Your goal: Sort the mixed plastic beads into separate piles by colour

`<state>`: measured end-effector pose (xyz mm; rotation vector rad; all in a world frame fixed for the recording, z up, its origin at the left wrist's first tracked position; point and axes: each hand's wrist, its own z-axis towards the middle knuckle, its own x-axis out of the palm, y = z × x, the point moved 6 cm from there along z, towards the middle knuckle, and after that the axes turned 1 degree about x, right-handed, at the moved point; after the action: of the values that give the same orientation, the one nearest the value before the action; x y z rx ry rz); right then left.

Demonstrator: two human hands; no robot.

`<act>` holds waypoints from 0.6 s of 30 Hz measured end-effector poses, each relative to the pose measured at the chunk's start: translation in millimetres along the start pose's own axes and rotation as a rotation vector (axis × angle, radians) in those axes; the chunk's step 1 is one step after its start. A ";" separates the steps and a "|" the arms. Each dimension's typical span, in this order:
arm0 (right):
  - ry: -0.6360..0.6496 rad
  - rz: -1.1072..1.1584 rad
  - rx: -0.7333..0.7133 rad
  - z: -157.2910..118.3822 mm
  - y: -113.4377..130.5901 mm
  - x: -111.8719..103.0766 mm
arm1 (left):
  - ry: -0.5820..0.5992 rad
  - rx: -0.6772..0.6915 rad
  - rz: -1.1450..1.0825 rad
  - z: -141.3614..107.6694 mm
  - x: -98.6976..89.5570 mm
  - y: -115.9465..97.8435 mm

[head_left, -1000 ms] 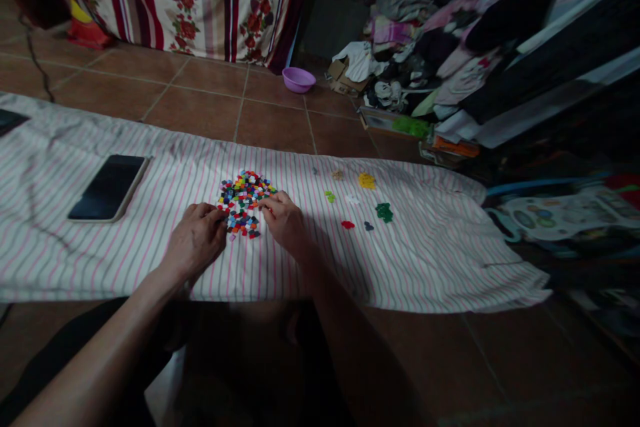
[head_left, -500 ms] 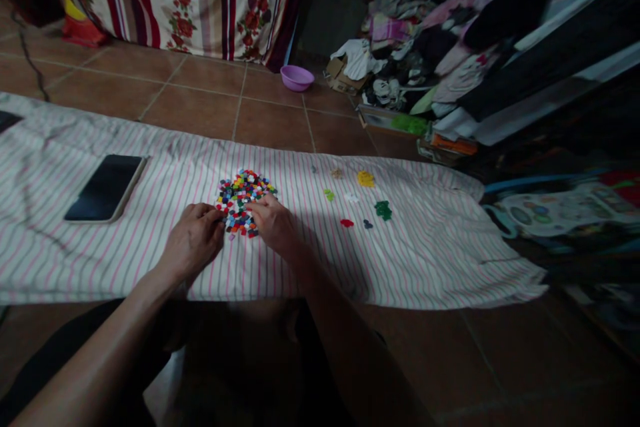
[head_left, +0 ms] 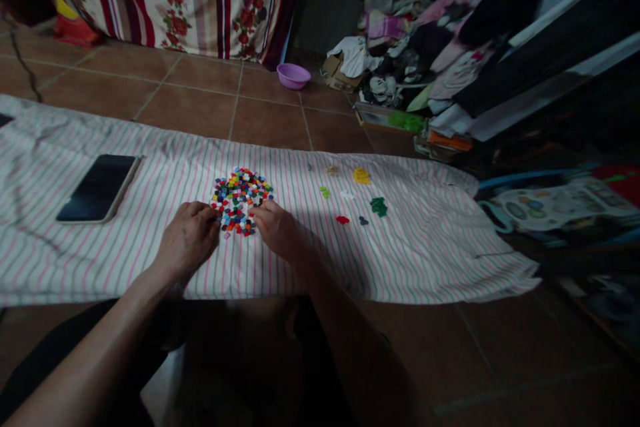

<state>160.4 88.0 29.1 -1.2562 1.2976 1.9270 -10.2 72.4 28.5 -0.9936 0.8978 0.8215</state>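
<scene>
A mixed pile of small coloured square pieces lies on the striped cloth. At its left edge is my left hand, fingers curled together with the tips touching the pieces; whatever they hold is too small to make out. My right hand reaches in from the right, thumb and forefinger pinched low over the pile, and anything between them is hidden. To the right lie sorted little groups: yellow pieces, dark green pieces, red pieces, light green pieces, white pieces and tan pieces.
The striped cloth covers a long low surface. A phone lies on it at the left. Beyond, on the tiled floor, stand a purple basin and a heap of clothes. A floral curtain hangs behind.
My right hand has drawn back slightly toward me over the pile. My left hand stays at the pile's left edge. The whole view has shifted a little.
</scene>
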 end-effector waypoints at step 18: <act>-0.021 0.118 -0.099 -9.8 -4.1 1.8 | 0.006 0.007 -0.043 -1.2 1.0 2.0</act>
<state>166.9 80.7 24.5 -1.2276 1.3058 2.1049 -11.8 72.1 26.6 -1.0066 0.8809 0.7787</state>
